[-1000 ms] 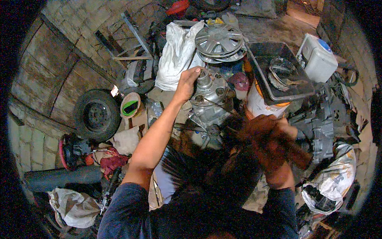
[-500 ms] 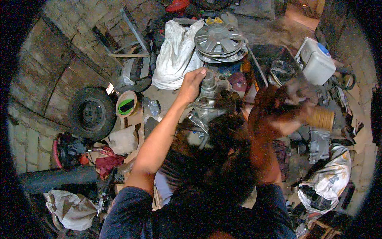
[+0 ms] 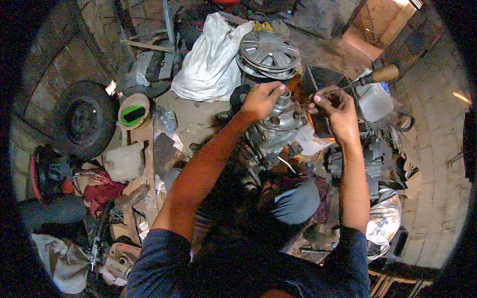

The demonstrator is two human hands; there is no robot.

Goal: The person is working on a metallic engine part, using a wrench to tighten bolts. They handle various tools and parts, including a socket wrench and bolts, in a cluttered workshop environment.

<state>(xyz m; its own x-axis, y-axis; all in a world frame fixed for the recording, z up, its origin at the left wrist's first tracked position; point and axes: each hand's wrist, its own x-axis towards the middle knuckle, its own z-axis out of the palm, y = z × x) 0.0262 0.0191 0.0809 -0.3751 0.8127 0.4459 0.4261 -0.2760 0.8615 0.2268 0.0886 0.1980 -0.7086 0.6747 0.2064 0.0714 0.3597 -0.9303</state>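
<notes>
In front of me a grey cast-metal housing (image 3: 278,130), which looks like a gearbox or engine part, stands with a round cylindrical neck on top. My left hand (image 3: 262,102) closes on that neck from the left, its thumb over the upper end; some of its fingers are hidden. To the right of the housing, my right hand (image 3: 338,111) pinches the thin metal shaft of a screwdriver (image 3: 385,73). The tool's amber-brown handle points up and right, away from the fingers. Its tip end is near the housing's top, too small to make out clearly.
Beyond the housing are stacked wheel covers (image 3: 268,52) and a white sack (image 3: 211,62). A white jug (image 3: 375,102) stands at right, above another metal casting (image 3: 365,159). At left are a tyre (image 3: 84,119) and a tub with green inside (image 3: 133,113).
My right hand has swung inward and up toward the housing, with the screwdriver handle now farther up. The view has shifted; my left hand stays at the housing's top.
</notes>
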